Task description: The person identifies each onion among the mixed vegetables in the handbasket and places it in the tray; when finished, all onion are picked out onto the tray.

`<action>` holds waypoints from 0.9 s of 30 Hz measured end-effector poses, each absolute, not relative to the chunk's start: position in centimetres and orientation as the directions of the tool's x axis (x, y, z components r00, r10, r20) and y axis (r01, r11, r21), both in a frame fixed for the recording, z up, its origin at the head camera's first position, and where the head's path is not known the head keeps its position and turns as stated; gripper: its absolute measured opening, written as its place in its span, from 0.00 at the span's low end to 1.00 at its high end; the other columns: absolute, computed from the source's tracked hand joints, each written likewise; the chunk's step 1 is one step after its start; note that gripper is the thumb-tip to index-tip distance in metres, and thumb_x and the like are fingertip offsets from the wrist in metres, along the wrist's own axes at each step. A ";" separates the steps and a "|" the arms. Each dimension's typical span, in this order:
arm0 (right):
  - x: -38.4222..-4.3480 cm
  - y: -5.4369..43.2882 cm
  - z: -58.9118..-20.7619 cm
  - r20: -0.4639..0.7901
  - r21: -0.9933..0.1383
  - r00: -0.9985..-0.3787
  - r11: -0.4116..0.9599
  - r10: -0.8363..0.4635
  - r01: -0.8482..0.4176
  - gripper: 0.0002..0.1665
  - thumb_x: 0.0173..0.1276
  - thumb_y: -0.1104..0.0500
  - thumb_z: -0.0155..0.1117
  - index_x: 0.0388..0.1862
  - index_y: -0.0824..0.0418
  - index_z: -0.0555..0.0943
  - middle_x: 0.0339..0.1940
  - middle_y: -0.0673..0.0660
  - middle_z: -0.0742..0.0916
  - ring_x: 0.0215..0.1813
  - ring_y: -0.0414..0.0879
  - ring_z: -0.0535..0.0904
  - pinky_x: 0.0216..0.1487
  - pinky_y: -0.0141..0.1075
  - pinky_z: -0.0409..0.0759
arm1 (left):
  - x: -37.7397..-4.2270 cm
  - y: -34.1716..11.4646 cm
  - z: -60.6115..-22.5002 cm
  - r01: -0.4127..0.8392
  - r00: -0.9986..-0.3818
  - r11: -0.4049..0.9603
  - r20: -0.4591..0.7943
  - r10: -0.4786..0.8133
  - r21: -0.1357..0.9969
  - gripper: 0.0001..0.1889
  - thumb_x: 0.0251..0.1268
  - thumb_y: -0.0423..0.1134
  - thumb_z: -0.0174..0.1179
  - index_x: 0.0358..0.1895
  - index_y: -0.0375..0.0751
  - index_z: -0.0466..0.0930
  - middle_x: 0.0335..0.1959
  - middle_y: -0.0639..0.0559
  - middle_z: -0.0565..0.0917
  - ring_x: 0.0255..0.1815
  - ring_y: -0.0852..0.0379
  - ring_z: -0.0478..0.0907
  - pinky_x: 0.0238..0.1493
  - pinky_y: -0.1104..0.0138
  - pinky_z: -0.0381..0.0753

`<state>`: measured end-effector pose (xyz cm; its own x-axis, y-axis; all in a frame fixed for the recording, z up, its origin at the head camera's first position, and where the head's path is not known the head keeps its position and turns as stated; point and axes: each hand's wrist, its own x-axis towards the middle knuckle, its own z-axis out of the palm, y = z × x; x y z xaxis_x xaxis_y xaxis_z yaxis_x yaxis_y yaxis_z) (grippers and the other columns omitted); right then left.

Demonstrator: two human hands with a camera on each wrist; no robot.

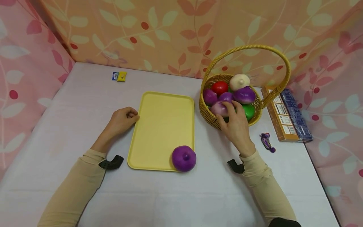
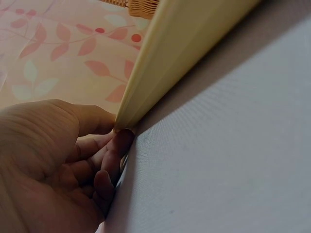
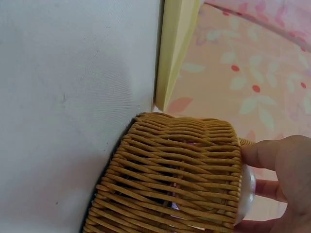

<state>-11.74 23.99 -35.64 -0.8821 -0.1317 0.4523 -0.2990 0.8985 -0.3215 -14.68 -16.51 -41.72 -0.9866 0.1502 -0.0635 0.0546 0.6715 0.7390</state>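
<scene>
My left hand (image 1: 122,121) pinches the left rim of a yellow tray (image 1: 161,126), thumb on the rim and fingertips under it in the left wrist view. A round purple onion (image 1: 184,158) with a small knob sits at the tray's near right corner. My right hand (image 1: 235,126) reaches over the near rim of a wicker basket (image 1: 208,115) and grips a pale purple onion (image 1: 219,109) inside. In the right wrist view the onion (image 3: 248,191) shows between thumb and fingers, partly behind the basket wall.
Other purple onions (image 1: 244,95), a red tomato (image 1: 219,88), a white bulb (image 1: 239,82) and a green vegetable (image 1: 249,112) fill the basket under its tall handle (image 1: 249,46). Boxes (image 1: 286,115) and a wrapped candy (image 1: 266,142) lie right; small packets (image 1: 119,76) lie far left.
</scene>
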 end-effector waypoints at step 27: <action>-7.5 18.1 -37.5 0.229 -0.321 -0.809 0.742 -0.542 -0.588 0.37 0.64 0.47 0.68 0.69 0.57 0.71 0.63 0.61 0.77 0.64 0.55 0.73 0.64 0.49 0.73 | -14.6 -16.6 -41.9 0.066 -0.988 0.668 -0.046 0.149 0.742 0.14 0.69 0.40 0.56 0.48 0.33 0.80 0.39 0.41 0.84 0.38 0.50 0.78 0.42 0.64 0.72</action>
